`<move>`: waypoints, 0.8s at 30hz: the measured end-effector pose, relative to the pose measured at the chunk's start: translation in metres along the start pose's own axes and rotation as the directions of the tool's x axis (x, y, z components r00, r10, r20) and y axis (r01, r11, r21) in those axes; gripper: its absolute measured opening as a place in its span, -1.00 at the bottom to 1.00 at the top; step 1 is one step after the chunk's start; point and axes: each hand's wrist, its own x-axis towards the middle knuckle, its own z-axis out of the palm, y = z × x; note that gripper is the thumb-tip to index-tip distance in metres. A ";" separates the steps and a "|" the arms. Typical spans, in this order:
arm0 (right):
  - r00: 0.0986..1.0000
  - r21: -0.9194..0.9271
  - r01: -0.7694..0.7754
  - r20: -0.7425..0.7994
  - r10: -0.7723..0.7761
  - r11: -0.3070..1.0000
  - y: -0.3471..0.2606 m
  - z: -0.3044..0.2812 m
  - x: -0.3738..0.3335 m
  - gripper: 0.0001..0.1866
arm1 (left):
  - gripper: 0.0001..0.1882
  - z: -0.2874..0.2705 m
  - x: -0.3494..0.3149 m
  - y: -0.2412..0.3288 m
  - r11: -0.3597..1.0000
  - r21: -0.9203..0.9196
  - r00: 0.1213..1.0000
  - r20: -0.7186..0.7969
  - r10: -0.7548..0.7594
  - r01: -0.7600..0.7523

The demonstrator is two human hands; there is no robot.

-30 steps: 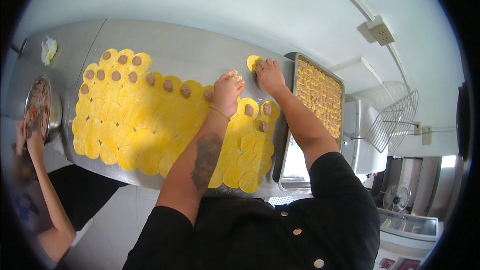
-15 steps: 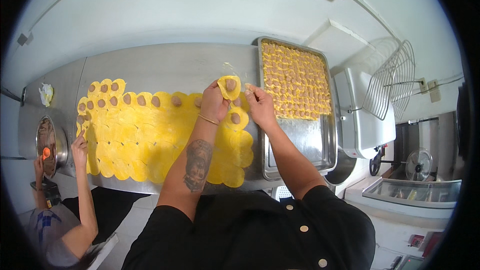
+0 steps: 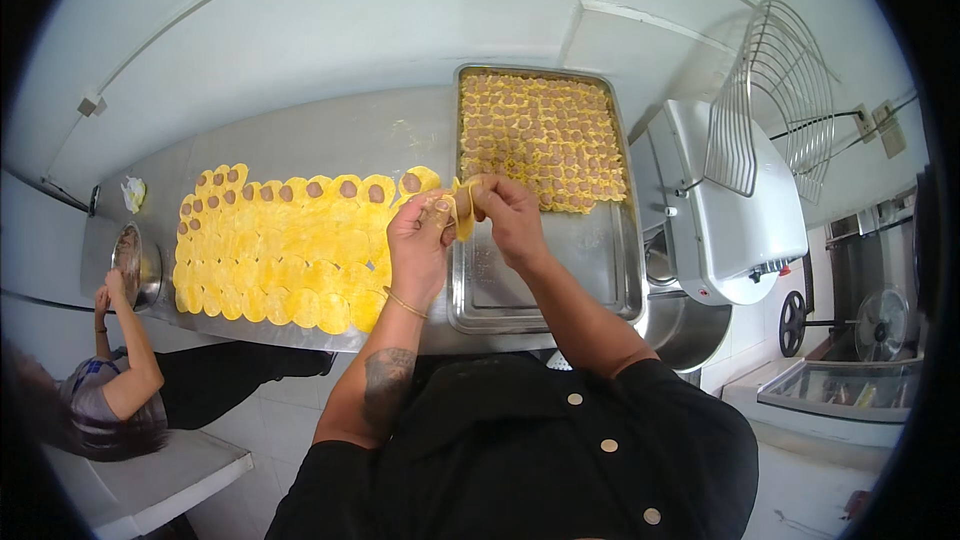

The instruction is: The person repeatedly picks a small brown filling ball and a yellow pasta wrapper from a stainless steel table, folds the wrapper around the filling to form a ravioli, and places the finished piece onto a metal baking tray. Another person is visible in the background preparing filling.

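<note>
While I am watching from a distance, the black shirt (image 3: 500,450) is filling the near edge of my view, and beyond it both bare hands are meeting over the gap between the spread of wrappers and the tray. The left hand (image 3: 418,238) is keeping its grip closed on one side of a yellow wrapper (image 3: 464,210) with brown filling inside, and the right hand (image 3: 508,220) is pinching the other side, so the wrapper is standing bent between them, above the bench. Many thin yellow rounds (image 3: 270,265) are lying overlapped to the left, most of them bare; dabs of filling (image 3: 348,188) are sitting mainly along the far rows. To the right, the metal tray (image 3: 545,265) is carrying close rows of filled pieces (image 3: 560,140) across its far part, while its near part is showing bare metal. I am judging the shaping to be well along, with plenty of rounds waiting for filling and folding. Farther left, a co-worker (image 3: 95,390) is reaching toward a steel bowl (image 3: 150,265), and at the far right a white machine (image 3: 735,205) is standing.
</note>
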 end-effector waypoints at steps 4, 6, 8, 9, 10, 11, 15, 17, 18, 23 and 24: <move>0.992 0.192 0.049 -0.122 -0.026 0.980 -0.027 0.002 -0.027 -0.78 | -0.84 0.026 -0.024 0.005 0.972 -0.188 0.990 -0.025 0.136 -0.138; 0.990 0.076 0.131 -0.068 -0.126 0.988 -0.038 0.005 -0.056 -0.75 | -0.84 0.029 -0.038 0.013 0.959 -0.257 0.991 0.029 0.134 -0.122; 0.987 0.042 0.157 -0.025 -0.156 0.987 -0.047 0.007 -0.069 -0.75 | -0.83 0.030 -0.054 0.019 0.953 -0.291 0.992 0.069 0.109 -0.084; 0.984 0.042 0.178 0.005 -0.179 0.983 -0.050 0.009 -0.074 -0.75 | -0.82 0.029 -0.060 0.023 0.954 -0.292 0.992 0.084 0.097 -0.068; 0.980 -0.014 0.197 0.007 -0.197 0.980 -0.053 0.011 -0.078 -0.74 | -0.81 0.028 -0.065 0.027 0.955 -0.292 0.991 0.100 0.086 -0.054; 0.975 -0.052 0.221 0.020 -0.220 0.974 -0.056 0.014 -0.080 -0.74 | -0.80 0.027 -0.070 0.031 0.958 -0.284 0.988 0.125 0.085 -0.047; 0.970 0.004 0.237 -0.058 -0.236 0.972 -0.064 0.040 -0.094 -0.85 | -0.80 0.014 -0.087 0.051 0.976 -0.202 0.965 0.228 0.126 -0.079; 0.973 -0.020 0.220 -0.075 -0.221 0.975 -0.067 0.057 -0.095 -0.88 | -0.81 0.006 -0.098 0.060 0.978 -0.151 0.950 0.254 0.180 -0.144; 0.976 -0.025 0.198 -0.091 -0.200 0.980 -0.070 0.065 -0.094 -0.90 | -0.81 0.002 -0.100 0.065 0.973 -0.131 0.941 0.260 0.219 -0.190; 0.971 0.075 0.213 -0.125 -0.203 0.974 -0.073 0.110 -0.104 -0.93 | -0.84 -0.029 -0.111 0.090 0.944 -0.239 0.931 0.230 0.285 -0.230; 0.964 -0.056 0.227 -0.127 -0.232 0.972 -0.074 0.116 -0.109 -0.92 | -0.84 -0.037 -0.114 0.094 0.948 -0.233 0.940 0.213 0.267 -0.217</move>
